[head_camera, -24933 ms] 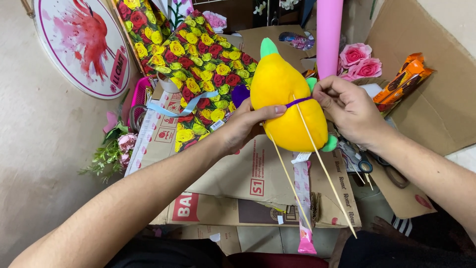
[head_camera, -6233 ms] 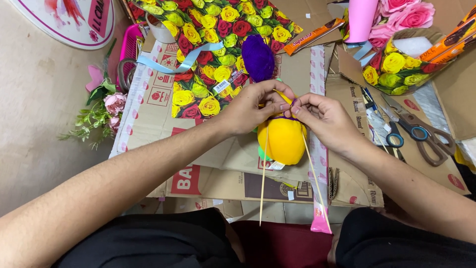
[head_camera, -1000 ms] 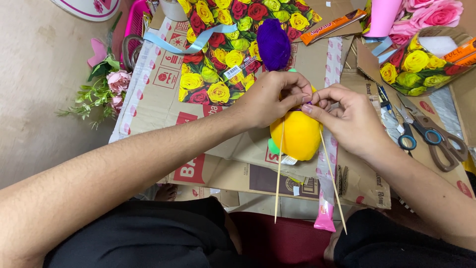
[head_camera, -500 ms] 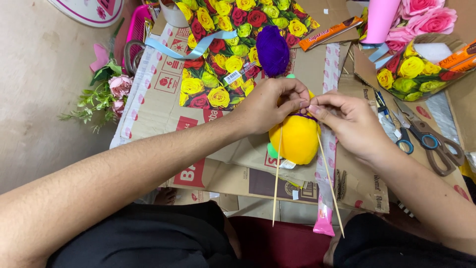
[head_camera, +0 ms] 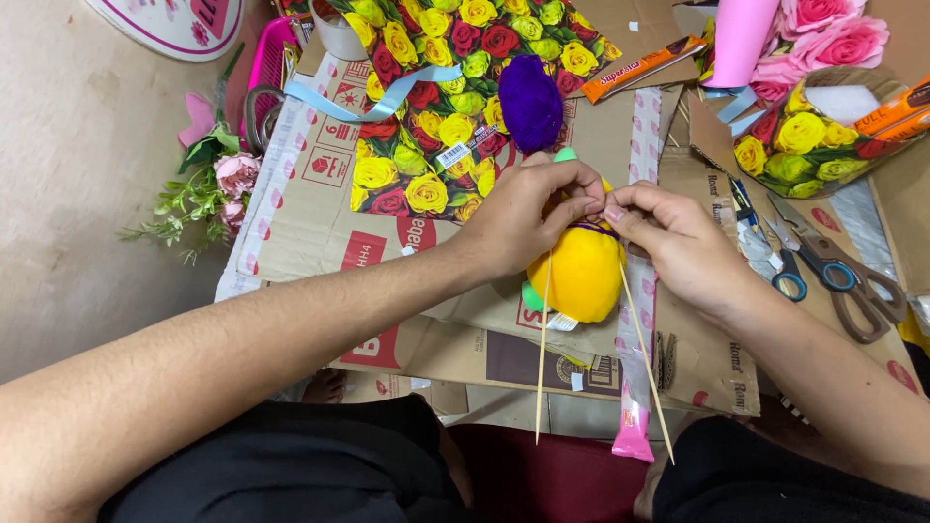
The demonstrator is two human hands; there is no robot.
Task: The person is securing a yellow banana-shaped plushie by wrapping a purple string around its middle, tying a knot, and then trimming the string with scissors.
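A yellow plush toy (head_camera: 581, 276) with green tips sits between my hands over flattened cardboard (head_camera: 320, 232). My left hand (head_camera: 528, 218) grips its upper part from the left. My right hand (head_camera: 678, 247) pinches a purple thread at the toy's top, fingertips meeting the left hand's. Two thin wooden sticks (head_camera: 542, 358) hang down from the toy toward my lap. A purple ball of yarn (head_camera: 530, 102) lies just beyond the hands on rose-printed wrapping paper (head_camera: 426, 107).
Two pairs of scissors (head_camera: 823, 271) lie right of my right hand. Pink artificial roses (head_camera: 828, 34) and a pink roll (head_camera: 741, 39) stand at the top right. A small flower sprig (head_camera: 208, 189) rests on the floor at left. A light blue ribbon (head_camera: 373, 92) crosses the paper.
Both hands have stayed on the toy's top, working the purple thread with small finger movements. The toy and sticks hold nearly the same place.
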